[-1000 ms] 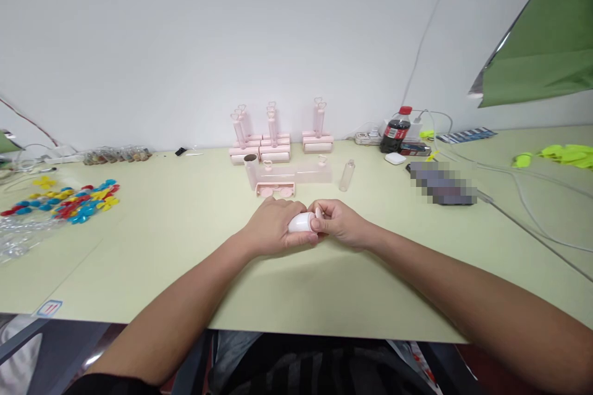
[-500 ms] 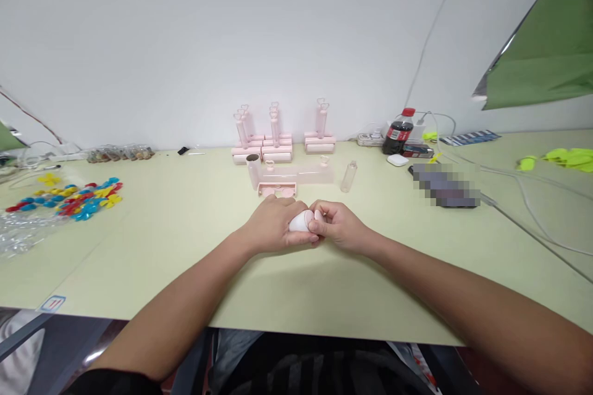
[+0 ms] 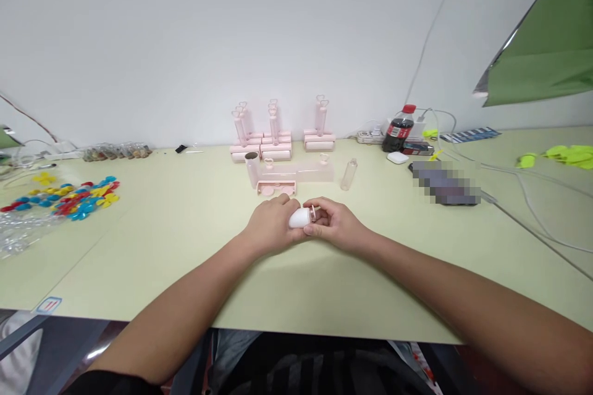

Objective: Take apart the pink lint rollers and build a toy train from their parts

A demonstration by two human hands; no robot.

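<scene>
My left hand [image 3: 274, 222] is closed around a white lint roller roll [image 3: 299, 218], which lies sideways with its end toward the right. At that end, my right hand [image 3: 337, 223] has its fingers curled about a small pink end piece [image 3: 312, 215]; the thumb touches near the roll's edge. Just beyond my hands is a pink roller frame [image 3: 277, 189] with round parts in it. A paper roll with a brown core [image 3: 252, 171] stands upright behind it. Beside that lies a translucent pink cover [image 3: 315, 172], and farther right stands a clear handle tube [image 3: 349, 174].
Several pink lint rollers [image 3: 277, 152] with upright handles stand along the wall. To the right are a cola bottle [image 3: 398, 129], a white case [image 3: 397, 158], a blurred phone [image 3: 445, 184] and cables. Colourful plastic pieces [image 3: 83, 200] and clear wrapping [image 3: 23, 231] lie left.
My right hand has shifted slightly right and its fingers have loosened, so the pink end piece shows at the roll's end. The left hand keeps its hold on the roll.
</scene>
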